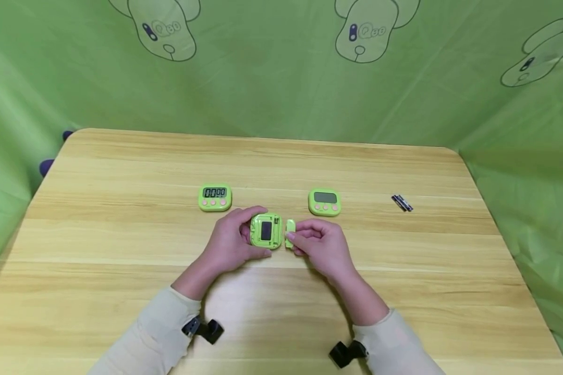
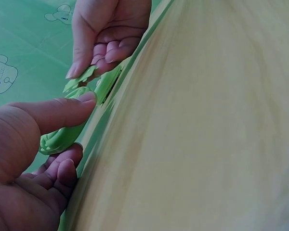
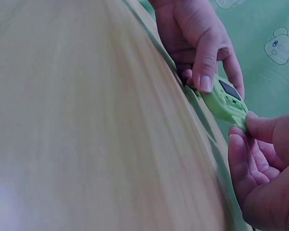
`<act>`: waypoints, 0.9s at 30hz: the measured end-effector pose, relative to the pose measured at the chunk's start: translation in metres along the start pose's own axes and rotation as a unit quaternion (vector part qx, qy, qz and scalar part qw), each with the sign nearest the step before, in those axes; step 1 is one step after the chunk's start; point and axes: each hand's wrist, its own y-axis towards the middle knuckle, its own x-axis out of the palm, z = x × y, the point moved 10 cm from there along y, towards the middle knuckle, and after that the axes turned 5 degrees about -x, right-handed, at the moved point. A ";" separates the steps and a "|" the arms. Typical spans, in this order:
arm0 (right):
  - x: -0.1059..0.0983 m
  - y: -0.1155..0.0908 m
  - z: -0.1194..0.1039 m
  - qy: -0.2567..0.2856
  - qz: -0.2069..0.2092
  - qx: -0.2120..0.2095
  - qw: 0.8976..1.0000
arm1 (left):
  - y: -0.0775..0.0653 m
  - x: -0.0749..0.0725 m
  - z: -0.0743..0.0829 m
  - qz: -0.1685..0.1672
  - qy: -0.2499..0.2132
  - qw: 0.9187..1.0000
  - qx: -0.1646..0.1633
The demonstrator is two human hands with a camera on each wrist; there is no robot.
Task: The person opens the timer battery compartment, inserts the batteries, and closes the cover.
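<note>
My left hand [image 1: 232, 237] grips a green digital timer [image 1: 258, 240] by its edges, back side up, with thumb and fingers on opposite sides. A dark rectangle shows on its back, and the battery slot along its right side is uncovered. Just right of it, my right hand [image 1: 326, 247] pinches a small green battery cover [image 1: 290, 227] between thumb and fingers. In the head view a narrow gap lies between cover and timer. The right wrist view shows the timer [image 3: 216, 103] tilted, with the cover close to its lower end.
Behind the hands lie two more green timers face up: the left timer [image 1: 215, 197] displays 00:00, the right timer [image 1: 325, 202] has a blank screen. Two small dark batteries [image 1: 402, 203] lie farther right on the wooden table [image 1: 272, 323]. Green cloth [image 1: 281, 94] hangs behind.
</note>
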 end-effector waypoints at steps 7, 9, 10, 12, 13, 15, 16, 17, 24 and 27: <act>-0.013 -0.006 0.004 -0.043 -0.012 0.006 0.999 | 0.000 0.000 -0.001 -0.001 -0.006 1.000 -0.003; -0.016 -0.008 0.004 -0.055 -0.015 0.006 0.998 | 0.000 0.000 -0.001 -0.001 -0.008 1.000 -0.004; -0.018 -0.009 0.004 -0.060 -0.015 0.006 0.998 | 0.000 0.000 -0.001 -0.001 -0.009 1.000 -0.005; -0.022 -0.010 0.003 -0.068 -0.013 0.005 0.998 | -0.001 0.000 -0.001 0.000 -0.009 1.000 -0.005; -0.024 -0.010 0.003 -0.074 -0.012 0.004 0.997 | -0.001 0.000 -0.001 0.000 -0.009 1.000 -0.006; -0.030 -0.011 0.003 -0.089 -0.009 0.000 0.996 | -0.001 0.001 -0.002 -0.001 -0.009 1.000 -0.008; -0.032 -0.011 0.003 -0.098 -0.008 -0.002 0.995 | -0.001 0.001 -0.002 -0.001 -0.008 1.000 -0.009; -0.035 -0.012 0.003 -0.110 -0.007 -0.005 0.994 | -0.001 0.001 -0.002 -0.001 -0.008 1.000 -0.009; -0.049 -0.013 -0.005 -0.246 0.000 -0.046 0.968 | 0.000 0.001 -0.003 -0.003 -0.009 1.000 -0.013; -0.052 -0.013 -0.007 -0.270 0.003 -0.049 0.962 | 0.000 0.001 -0.003 -0.003 -0.010 1.000 -0.013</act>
